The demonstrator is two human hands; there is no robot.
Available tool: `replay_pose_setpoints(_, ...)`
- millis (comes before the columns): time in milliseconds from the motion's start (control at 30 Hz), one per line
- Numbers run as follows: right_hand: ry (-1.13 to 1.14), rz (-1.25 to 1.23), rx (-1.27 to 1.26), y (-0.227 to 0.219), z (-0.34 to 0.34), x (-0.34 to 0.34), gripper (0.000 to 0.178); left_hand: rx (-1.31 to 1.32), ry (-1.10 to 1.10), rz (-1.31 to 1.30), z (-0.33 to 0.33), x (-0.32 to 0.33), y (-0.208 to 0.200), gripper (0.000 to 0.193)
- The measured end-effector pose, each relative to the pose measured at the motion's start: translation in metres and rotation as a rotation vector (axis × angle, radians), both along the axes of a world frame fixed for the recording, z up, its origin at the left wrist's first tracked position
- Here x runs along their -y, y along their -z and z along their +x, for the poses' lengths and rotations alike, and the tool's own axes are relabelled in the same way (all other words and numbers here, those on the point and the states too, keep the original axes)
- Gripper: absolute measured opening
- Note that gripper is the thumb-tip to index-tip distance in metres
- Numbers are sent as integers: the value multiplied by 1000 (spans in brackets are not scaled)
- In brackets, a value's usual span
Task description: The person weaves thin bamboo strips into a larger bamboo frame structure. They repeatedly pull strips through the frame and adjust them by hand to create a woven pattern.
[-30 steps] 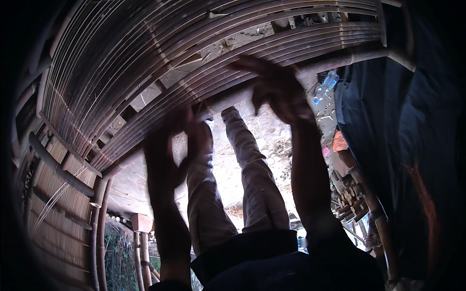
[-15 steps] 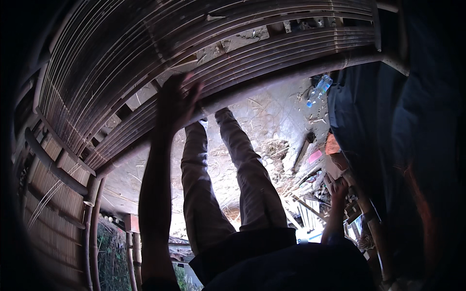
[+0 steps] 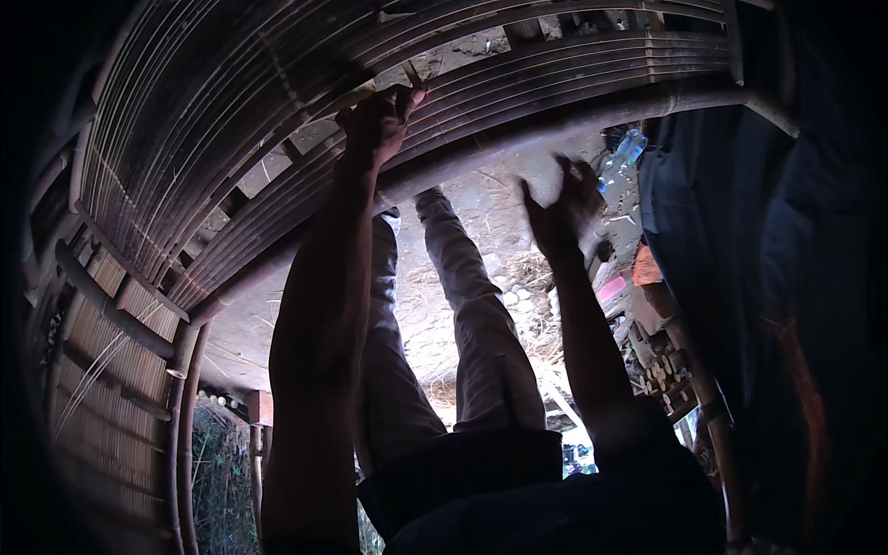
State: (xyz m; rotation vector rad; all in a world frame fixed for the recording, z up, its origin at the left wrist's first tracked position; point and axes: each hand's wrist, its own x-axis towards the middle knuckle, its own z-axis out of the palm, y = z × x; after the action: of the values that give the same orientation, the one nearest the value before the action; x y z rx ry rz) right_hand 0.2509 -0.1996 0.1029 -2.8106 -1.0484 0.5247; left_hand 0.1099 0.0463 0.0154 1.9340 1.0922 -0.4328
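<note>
A bench or bed of dark bamboo slats curves across the top, with a thick round bamboo pole along its near edge. At a gap between the slats, my left hand is closed, its fingers curled over the edge of a bamboo slat; the fingertips are partly hidden. My right hand is raised above the floor, in front of the pole. Its fingers are spread and slightly blurred, with nothing seen in them.
My legs stretch forward to the pole. A clear plastic bottle, a pink piece and an orange thing lie at right. Dark cloth hangs at far right. A slatted bamboo panel stands left.
My left hand has moved up and right along the slats and closed. My right hand has risen from the lower right to near the pole.
</note>
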Motion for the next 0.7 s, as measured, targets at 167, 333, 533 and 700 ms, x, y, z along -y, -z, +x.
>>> replay_pose_setpoints(167, -258, -66, -116, 56, -37, -80, 45, 259, 3, -91, 3, -4, 11, 45)
replay_pose_setpoints(333, 349, -12, -1810, -42, 24, -103, 24, 173, -99, -131, -1, -5, 8, 45)
replay_pose_setpoints(533, 641, 1305, -1305, -105, 157, -141, 46, 156, -108, -115, 5, 1, 14, 50)
replay_pose_setpoints(700, -735, -498, -164, -76, 117, -93, 21, 305, -261, -266, -2, -3, 8, 37)
